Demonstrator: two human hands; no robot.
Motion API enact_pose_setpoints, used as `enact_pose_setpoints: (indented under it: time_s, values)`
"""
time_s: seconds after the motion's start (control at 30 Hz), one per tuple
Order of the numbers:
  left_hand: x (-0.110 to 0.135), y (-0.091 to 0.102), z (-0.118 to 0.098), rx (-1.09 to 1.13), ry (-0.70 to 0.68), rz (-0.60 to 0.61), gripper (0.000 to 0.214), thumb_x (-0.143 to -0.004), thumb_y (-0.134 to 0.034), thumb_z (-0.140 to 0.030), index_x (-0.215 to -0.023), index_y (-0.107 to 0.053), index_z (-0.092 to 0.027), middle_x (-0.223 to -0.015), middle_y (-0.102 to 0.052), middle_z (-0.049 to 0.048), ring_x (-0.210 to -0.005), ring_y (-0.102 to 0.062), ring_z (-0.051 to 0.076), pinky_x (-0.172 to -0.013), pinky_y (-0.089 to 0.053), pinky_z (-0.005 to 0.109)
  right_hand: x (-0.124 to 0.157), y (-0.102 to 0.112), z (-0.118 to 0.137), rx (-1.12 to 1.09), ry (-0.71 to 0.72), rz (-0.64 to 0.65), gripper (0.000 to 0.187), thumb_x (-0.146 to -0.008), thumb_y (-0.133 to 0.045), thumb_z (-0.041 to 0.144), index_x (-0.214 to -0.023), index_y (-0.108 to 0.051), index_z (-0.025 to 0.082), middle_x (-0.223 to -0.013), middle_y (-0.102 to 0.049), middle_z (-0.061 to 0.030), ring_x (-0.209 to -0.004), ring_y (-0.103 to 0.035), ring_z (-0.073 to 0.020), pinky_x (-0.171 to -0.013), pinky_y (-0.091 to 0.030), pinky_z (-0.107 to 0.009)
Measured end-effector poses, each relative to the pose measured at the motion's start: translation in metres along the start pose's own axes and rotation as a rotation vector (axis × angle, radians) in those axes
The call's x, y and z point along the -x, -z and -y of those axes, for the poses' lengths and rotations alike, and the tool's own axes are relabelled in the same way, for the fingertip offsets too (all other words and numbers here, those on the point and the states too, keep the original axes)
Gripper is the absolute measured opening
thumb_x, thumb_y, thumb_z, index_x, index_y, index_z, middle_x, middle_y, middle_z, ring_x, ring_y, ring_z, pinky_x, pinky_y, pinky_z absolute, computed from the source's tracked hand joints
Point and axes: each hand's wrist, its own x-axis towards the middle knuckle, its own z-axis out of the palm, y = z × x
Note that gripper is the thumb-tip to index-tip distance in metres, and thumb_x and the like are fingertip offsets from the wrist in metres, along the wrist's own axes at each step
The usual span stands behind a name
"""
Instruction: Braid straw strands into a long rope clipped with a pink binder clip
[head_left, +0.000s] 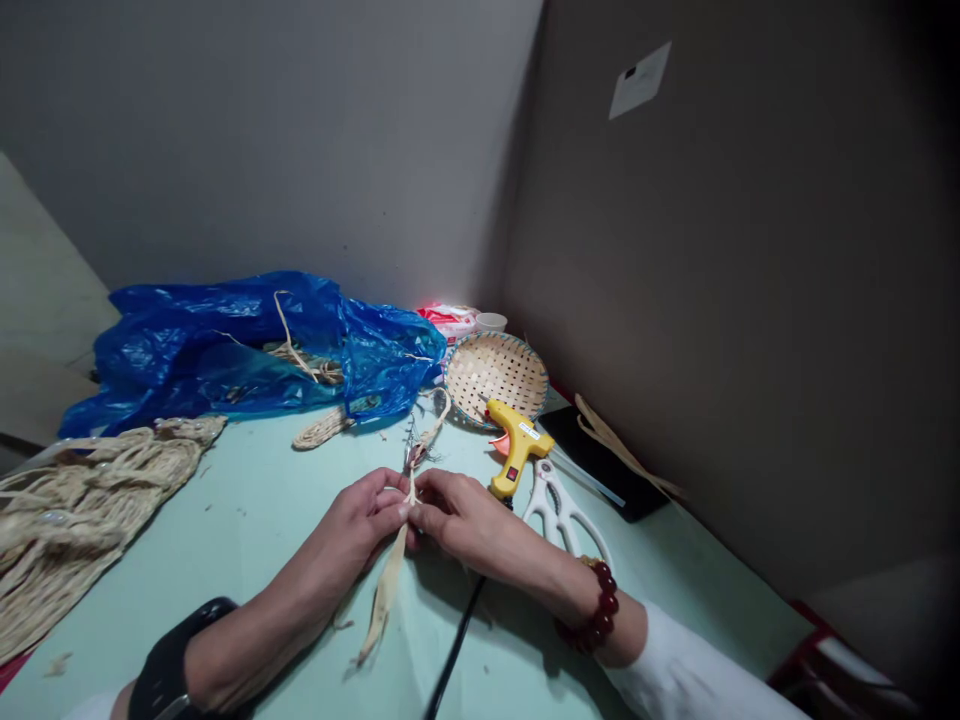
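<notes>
My left hand and my right hand meet at the middle of the pale green table. Both pinch the same strip of dried straw leaf, fingertips close together. The strip's lower end trails toward me on the table; its upper end runs toward a small metal clip-like piece. A dark watch sits on my left wrist and a red bead bracelet on my right.
A yellow glue gun with a black cord and white scissors lie right of my hands. Behind are a woven basket, a blue plastic bag, a braided straw pile and a dark flat slab.
</notes>
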Motion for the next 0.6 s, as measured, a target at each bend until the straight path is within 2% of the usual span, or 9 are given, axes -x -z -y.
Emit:
enact_pose_setpoints:
  time_s: [0.2, 0.37, 0.47, 0.6]
  values:
    - [-0.002, 0.001, 0.006, -0.084, -0.028, 0.0, 0.03, -0.074, -0.065, -0.037, -0.09, -0.045, -0.022, -0.063, -0.068, -0.0028, -0.063, -0.058, 0.016, -0.061, -0.04, 0.025, 0.0, -0.002, 0.005, 0.142, 0.03, -0.101, 0.035, -0.095, -0.045, 0.029, -0.064, -0.055, 0.017, -0.064, -0.066, -0.0028, -0.063, -0.057, -0.0135, -0.063, -0.036, -0.024]
    - [0.001, 0.005, 0.005, -0.312, -0.104, -0.054, 0.019, -0.081, -0.059, -0.037, -0.087, -0.048, -0.023, -0.061, -0.068, -0.0033, -0.062, -0.057, 0.018, -0.063, -0.039, 0.027, 0.003, -0.004, 0.008, 0.155, 0.048, -0.173, 0.036, -0.094, -0.046, 0.025, -0.063, -0.061, 0.016, -0.06, -0.064, -0.002, -0.057, -0.052, -0.011, -0.059, -0.034, -0.022]
    - [0.003, 0.01, 0.003, -0.505, -0.167, -0.078, 0.016, -0.085, -0.052, -0.039, -0.082, -0.051, -0.023, -0.063, -0.068, -0.0015, -0.064, -0.06, 0.02, -0.065, -0.04, 0.029, 0.005, -0.003, 0.009, 0.156, 0.033, -0.253, 0.028, -0.087, -0.052, 0.02, -0.062, -0.063, 0.015, -0.052, -0.053, 0.0019, -0.052, -0.04, -0.0097, -0.054, -0.027, -0.023]
    - [0.007, 0.01, -0.001, -0.696, -0.156, -0.1, 0.031, -0.09, -0.042, -0.046, -0.074, -0.054, -0.022, -0.065, -0.068, 0.0008, -0.053, -0.053, 0.017, -0.056, -0.038, 0.027, 0.005, -0.004, 0.006, 0.067, 0.039, -0.286, 0.028, -0.08, -0.055, 0.017, -0.052, -0.053, 0.015, -0.047, -0.034, 0.0061, -0.052, -0.027, -0.0093, -0.052, -0.022, -0.025]
